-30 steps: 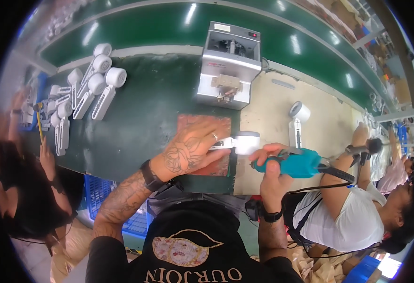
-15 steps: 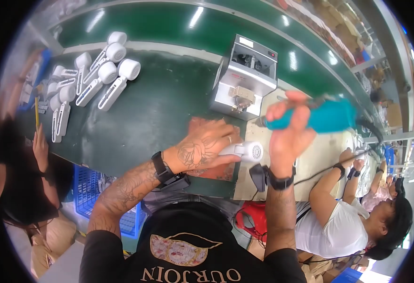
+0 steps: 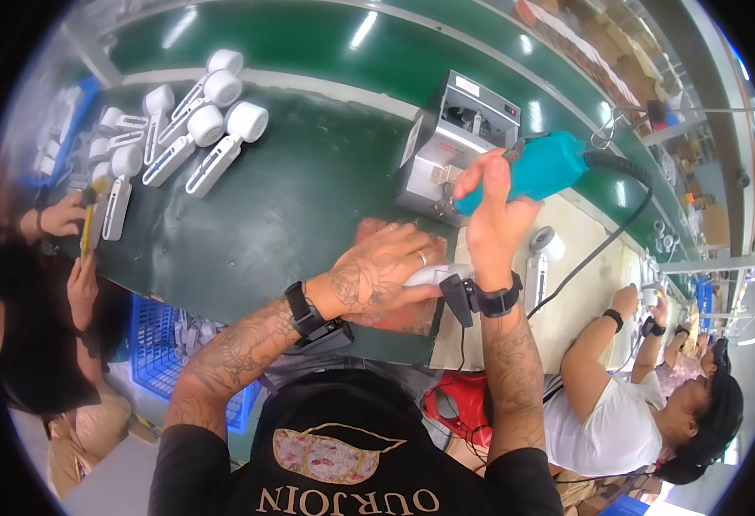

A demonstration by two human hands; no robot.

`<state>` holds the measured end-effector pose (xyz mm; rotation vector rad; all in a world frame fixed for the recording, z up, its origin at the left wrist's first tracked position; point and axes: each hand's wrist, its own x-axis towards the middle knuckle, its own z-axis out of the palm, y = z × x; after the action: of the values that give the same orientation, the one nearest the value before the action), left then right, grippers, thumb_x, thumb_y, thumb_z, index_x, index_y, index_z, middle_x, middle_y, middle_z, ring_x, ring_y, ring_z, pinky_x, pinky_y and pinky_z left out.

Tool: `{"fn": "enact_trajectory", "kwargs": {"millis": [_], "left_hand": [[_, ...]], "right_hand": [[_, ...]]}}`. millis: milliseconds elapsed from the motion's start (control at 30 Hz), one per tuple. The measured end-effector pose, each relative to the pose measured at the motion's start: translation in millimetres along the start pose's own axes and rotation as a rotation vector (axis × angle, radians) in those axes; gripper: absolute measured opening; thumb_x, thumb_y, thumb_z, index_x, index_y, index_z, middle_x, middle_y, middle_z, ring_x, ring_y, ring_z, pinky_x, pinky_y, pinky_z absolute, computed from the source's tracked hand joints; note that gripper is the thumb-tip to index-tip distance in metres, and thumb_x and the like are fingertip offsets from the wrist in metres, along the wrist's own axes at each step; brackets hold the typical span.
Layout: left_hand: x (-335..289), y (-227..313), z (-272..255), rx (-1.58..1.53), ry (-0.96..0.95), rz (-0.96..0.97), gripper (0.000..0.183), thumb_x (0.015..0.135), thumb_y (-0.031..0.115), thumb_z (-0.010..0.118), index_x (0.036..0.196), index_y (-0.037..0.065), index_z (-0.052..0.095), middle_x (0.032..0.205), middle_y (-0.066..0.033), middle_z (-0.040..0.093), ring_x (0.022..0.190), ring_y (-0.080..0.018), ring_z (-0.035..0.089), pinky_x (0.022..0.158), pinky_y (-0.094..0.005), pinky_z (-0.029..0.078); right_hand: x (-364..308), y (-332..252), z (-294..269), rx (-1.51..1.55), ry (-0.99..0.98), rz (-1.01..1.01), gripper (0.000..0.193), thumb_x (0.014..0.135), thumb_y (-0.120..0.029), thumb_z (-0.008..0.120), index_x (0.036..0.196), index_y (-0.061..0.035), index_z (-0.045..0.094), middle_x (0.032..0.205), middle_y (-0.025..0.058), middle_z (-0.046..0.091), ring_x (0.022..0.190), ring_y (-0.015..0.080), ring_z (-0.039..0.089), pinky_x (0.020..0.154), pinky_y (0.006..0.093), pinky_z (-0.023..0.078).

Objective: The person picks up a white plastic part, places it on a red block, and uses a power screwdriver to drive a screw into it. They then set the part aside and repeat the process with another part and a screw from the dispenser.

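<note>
My left hand (image 3: 377, 271) is closed around a white plastic part (image 3: 429, 275) with a handle and a round head, over a reddish-brown mat (image 3: 408, 318). My right wrist hides the part's head. In my right hand (image 3: 496, 206) is a teal electric screwdriver (image 3: 543, 170) with a black cable. Its front end points at the lower front of a silver screw feeder (image 3: 446, 150); whether the tip touches it cannot be seen. Another white part (image 3: 537, 267) lies right of my right wrist, on the beige sheet (image 3: 580, 232).
Several white long-handled parts (image 3: 218, 155) lie at the back left of the green table (image 3: 283, 181). A co-worker's hands (image 3: 76, 228) hold a yellow-handled tool at the left edge. A blue crate (image 3: 158, 361) stands below; another person (image 3: 618, 404) works at right.
My right hand has brought the screwdriver left to the screw feeder's front. The left hand keeps its hold. The co-worker's second hand has come into view at left.
</note>
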<state>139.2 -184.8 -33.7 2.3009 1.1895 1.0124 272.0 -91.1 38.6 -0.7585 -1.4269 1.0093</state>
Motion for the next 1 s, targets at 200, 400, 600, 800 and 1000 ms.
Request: {"fn": "enact_trajectory", "kwargs": {"millis": [200, 400, 600, 800, 1000], "left_hand": [[2.6, 0.9, -1.3, -0.023, 0.005, -0.018, 0.046, 0.087, 0.04, 0.074, 0.12, 0.009, 0.067, 0.115, -0.0103, 0.062, 0.106, -0.0317, 0.059, 0.098, -0.0437, 0.047], [1.1, 2.6, -2.9, -0.021, -0.002, -0.052, 0.048, 0.087, 0.04, 0.074, 0.122, 0.01, 0.066, 0.115, -0.0091, 0.062, 0.106, -0.0313, 0.059, 0.098, -0.0443, 0.047], [2.1, 3.3, -3.1, -0.045, -0.04, -0.066, 0.048, 0.086, 0.04, 0.074, 0.123, 0.009, 0.066, 0.117, -0.0092, 0.062, 0.106, -0.0304, 0.059, 0.098, -0.0433, 0.047], [-0.3, 3.1, 1.1, 0.003, 0.006, -0.027, 0.046, 0.087, 0.039, 0.074, 0.12, 0.008, 0.066, 0.118, -0.0108, 0.062, 0.109, -0.0298, 0.057, 0.099, -0.0424, 0.046], [2.8, 5.1, -1.9, 0.028, -0.011, -0.018, 0.043, 0.089, 0.038, 0.072, 0.118, 0.007, 0.065, 0.118, -0.0113, 0.062, 0.112, -0.0304, 0.056, 0.1, -0.0417, 0.045]], "right_hand": [[-43.0, -27.9, -25.3, 0.029, 0.022, 0.091, 0.04, 0.101, -0.037, 0.063, 0.106, 0.0022, 0.056, 0.071, 0.0066, 0.056, 0.062, 0.0176, 0.057, 0.058, 0.0304, 0.046], [-57.1, -30.5, -33.2, 0.022, -0.006, 0.09, 0.051, 0.097, -0.046, 0.065, 0.11, 0.0026, 0.055, 0.072, 0.0071, 0.055, 0.063, 0.0185, 0.057, 0.059, 0.0317, 0.046], [-61.5, -25.5, -32.4, 0.047, -0.032, 0.093, 0.05, 0.097, -0.045, 0.066, 0.108, 0.0017, 0.054, 0.073, 0.0075, 0.056, 0.064, 0.0193, 0.057, 0.061, 0.0322, 0.047], [-63.8, -16.7, -31.6, 0.09, -0.029, 0.092, 0.042, 0.099, -0.041, 0.065, 0.1, -0.0015, 0.05, 0.071, 0.0077, 0.054, 0.063, 0.0196, 0.056, 0.06, 0.0329, 0.047], [-63.6, -13.4, -32.5, 0.102, -0.043, 0.091, 0.042, 0.099, -0.041, 0.065, 0.096, -0.0024, 0.049, 0.07, 0.0079, 0.053, 0.063, 0.0198, 0.055, 0.06, 0.0331, 0.048]]}}
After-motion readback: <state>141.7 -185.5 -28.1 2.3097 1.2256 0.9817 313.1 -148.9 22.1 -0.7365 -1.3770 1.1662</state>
